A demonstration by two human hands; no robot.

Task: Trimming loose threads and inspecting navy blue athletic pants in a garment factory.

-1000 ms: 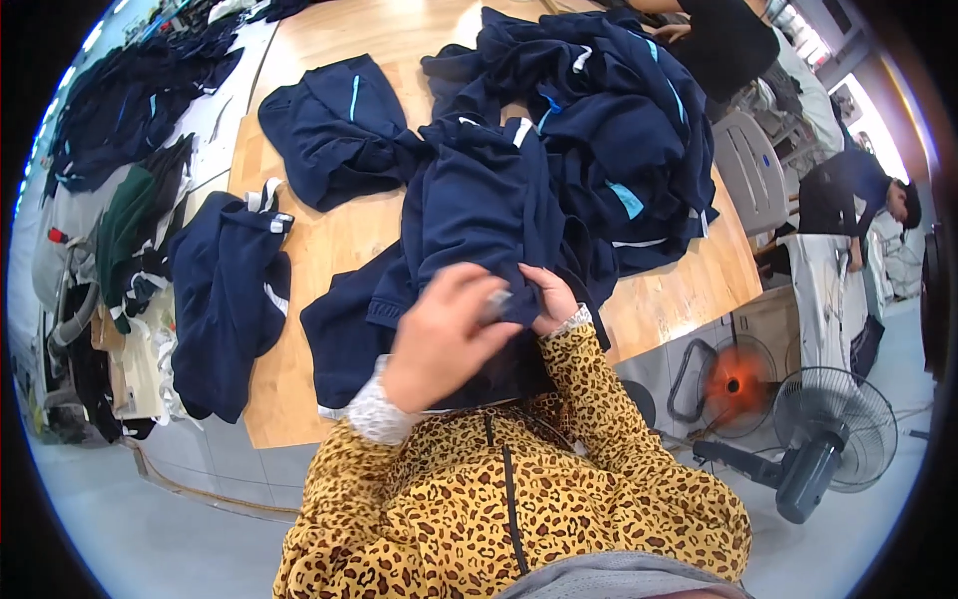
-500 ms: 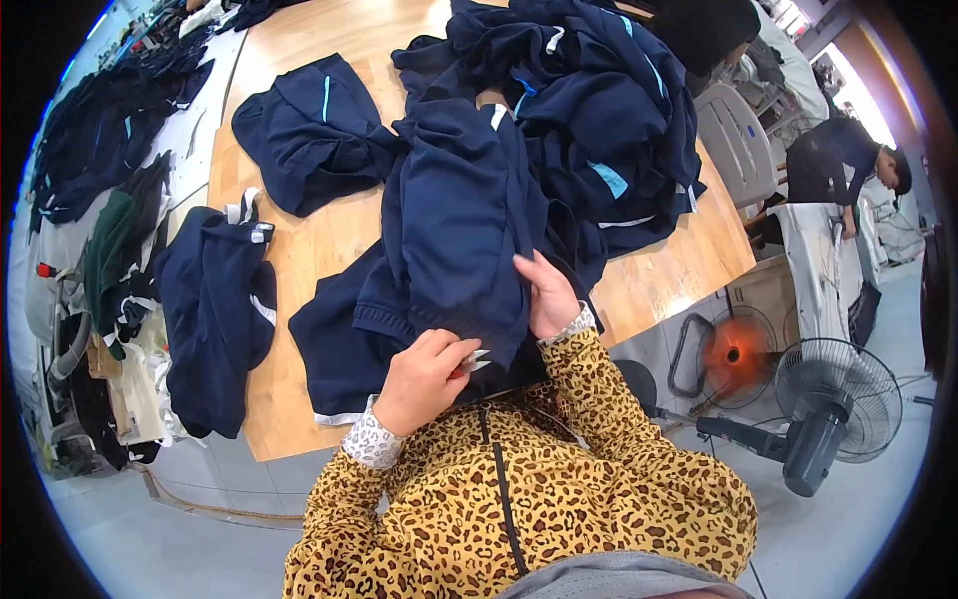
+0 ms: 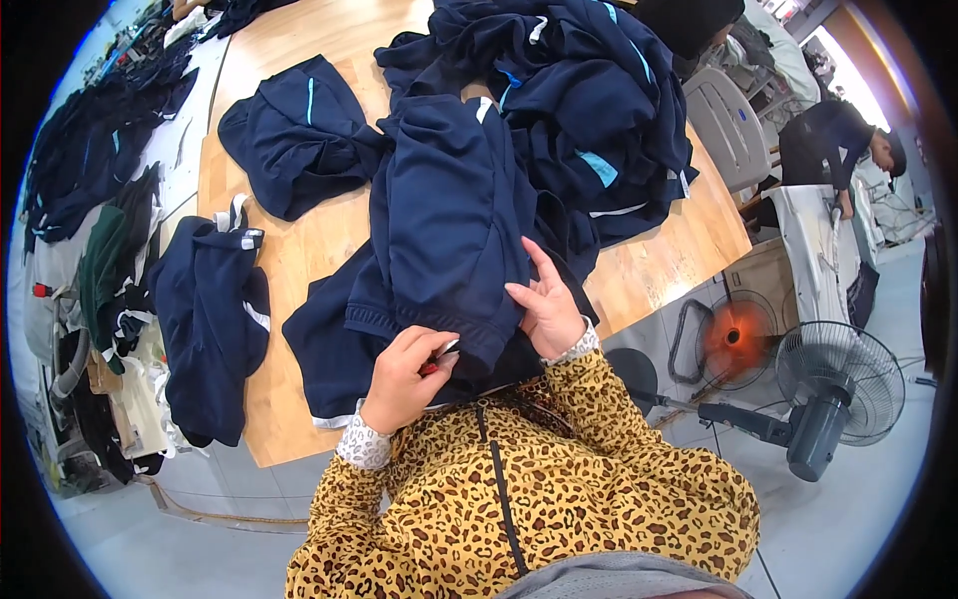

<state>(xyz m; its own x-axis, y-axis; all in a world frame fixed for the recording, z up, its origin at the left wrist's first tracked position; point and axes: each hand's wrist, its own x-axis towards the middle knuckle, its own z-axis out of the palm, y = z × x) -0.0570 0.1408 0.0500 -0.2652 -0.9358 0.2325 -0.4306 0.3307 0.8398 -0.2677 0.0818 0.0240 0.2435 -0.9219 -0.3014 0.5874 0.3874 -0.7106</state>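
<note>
Navy garment (image 3: 449,220) draped lengthwise on the wooden table (image 3: 659,265), long axis running from the far pile down to the near edge, hem right at the body. Left hand (image 3: 399,379) curled closed around a small tool (image 3: 439,357), red with a pale tip, pressed to the ribbed hem just right of the knuckles. Exact kind of tool too small to tell. Right hand (image 3: 547,304) open, fingers spread, flat on the cloth just right of the hem, pinning it. Left hand nearer to the hem's edge. Fabric smooth, slightly shiny, soft folds, pale blue trim on the heap (image 3: 589,110) beyond. More dark folded pieces (image 3: 210,319) on the left, well apart. Standing fan (image 3: 833,384) on the floor at right.
</note>
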